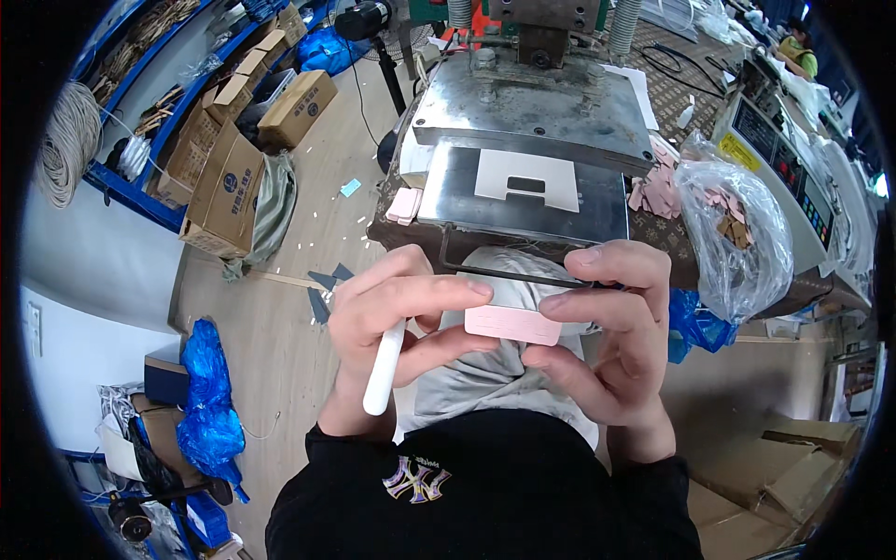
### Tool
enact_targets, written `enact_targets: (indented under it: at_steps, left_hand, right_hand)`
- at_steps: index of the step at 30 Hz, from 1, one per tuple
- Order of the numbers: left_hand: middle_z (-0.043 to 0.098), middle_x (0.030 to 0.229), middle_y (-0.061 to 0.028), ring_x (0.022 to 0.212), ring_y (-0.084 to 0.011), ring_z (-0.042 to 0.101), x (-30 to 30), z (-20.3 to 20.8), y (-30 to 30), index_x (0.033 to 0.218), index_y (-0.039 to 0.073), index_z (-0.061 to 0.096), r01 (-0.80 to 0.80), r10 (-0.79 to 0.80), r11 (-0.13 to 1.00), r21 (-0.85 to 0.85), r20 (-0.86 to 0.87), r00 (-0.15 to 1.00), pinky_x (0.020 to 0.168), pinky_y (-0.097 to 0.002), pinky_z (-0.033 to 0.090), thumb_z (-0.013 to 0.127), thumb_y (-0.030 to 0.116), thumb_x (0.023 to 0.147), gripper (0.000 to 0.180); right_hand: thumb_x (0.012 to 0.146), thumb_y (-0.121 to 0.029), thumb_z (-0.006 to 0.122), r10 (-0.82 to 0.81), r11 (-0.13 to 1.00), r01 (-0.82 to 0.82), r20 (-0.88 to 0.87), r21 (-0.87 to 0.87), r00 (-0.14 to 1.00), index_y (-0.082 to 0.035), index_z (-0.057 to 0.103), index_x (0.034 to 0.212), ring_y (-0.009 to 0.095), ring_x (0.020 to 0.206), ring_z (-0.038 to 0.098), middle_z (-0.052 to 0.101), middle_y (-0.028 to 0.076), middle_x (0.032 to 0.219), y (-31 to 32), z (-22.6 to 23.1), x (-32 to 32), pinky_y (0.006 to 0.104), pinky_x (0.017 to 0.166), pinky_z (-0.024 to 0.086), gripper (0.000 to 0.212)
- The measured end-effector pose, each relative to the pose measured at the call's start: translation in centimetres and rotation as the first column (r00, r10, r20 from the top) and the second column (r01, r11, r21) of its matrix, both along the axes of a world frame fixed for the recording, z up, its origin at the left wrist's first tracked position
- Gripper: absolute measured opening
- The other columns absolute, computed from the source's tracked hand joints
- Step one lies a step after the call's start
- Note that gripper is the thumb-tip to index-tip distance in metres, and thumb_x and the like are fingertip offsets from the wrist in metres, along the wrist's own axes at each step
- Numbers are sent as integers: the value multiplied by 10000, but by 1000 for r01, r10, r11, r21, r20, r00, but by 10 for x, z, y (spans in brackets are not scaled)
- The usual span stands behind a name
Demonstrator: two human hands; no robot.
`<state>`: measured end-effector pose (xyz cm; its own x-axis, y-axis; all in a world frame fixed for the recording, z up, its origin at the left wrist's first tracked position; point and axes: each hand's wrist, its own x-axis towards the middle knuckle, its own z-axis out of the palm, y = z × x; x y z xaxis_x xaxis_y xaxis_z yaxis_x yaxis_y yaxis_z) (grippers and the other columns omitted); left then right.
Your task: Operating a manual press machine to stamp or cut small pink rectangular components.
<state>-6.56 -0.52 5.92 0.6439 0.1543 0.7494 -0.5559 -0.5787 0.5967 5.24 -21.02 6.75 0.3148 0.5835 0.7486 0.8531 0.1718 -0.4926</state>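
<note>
Between my two hands is a small pink rectangular card piece, perhaps a thin stack, with slit-like marks along its face. My left hand pinches its left end between thumb and forefinger. A white pen-like stick is also tucked into that hand, pointing down. Thumb and fingers of my right hand close on the right end of the pink piece. Just beyond my hands lies the press's dark metal plate, with a pale sheet with a rectangular cutout on it.
Above the plate hangs the press's heavy steel block. Pink pieces lie at the plate's left corner. To the right are a clear bag of scraps and a control panel. Cardboard boxes stand along the left shelves; another person is far right.
</note>
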Motion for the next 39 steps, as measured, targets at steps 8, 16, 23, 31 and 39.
enact_targets:
  at_steps: [8, 16, 23, 31, 39]
  left_hand:
    - [744, 856, -19, 580, -88, 518, -2, 0, 0, 1058, 88, 796, -27, 26, 1000, -2, -60, 998, 464, -220, 380, 963, 143, 646, 448]
    - [610, 680, -4, 590, -93, 479, 3, -6, -2, 1040, 49, 784, -58, 61, 997, 50, -49, 997, 489, -240, 296, 968, 237, 654, 467]
    - [703, 784, -15, 590, -93, 527, 9, -6, -3, 1081, 89, 797, -47, 53, 995, 86, -76, 996, 462, -228, 388, 951, 108, 640, 467]
    - [536, 658, 15, 567, -93, 473, 17, -16, -1, 1084, 68, 794, -73, 85, 992, 106, -111, 990, 500, -257, 320, 953, 143, 659, 460]
    - [534, 698, -17, 613, -101, 483, 27, -42, 24, 1074, 26, 769, -281, 278, 960, 11, -182, 943, 563, -253, 355, 868, 111, 790, 313]
  right_hand:
    - [754, -165, 892, 5, 1000, -5, 5, -13, 1000, -81, 705, 1073, 249, 1173, 522, 570, 105, 1284, 1, -5, 2, 363, 987, 428, 380]
    - [830, -87, 803, -4, 997, -22, -342, -73, 940, -96, 706, 1055, 240, 1153, 520, 619, 80, 1297, 1, 0, -5, 352, 983, 382, 245]
    - [883, -51, 700, 48, 989, -101, -410, -108, 911, -44, 654, 983, 208, 1141, 504, 600, 104, 1248, 6, -6, -2, 347, 1022, 356, 110]
    - [900, -36, 681, -52, 982, -7, -305, -190, 951, -41, 655, 948, 203, 1126, 507, 604, 98, 1229, 4, -6, 2, 333, 999, 370, 55]
    - [982, -97, 670, -400, 896, 436, -575, -82, 714, 10, 657, 957, 127, 994, 537, 595, 63, 1182, -32, -80, 83, 263, 917, 414, 110]
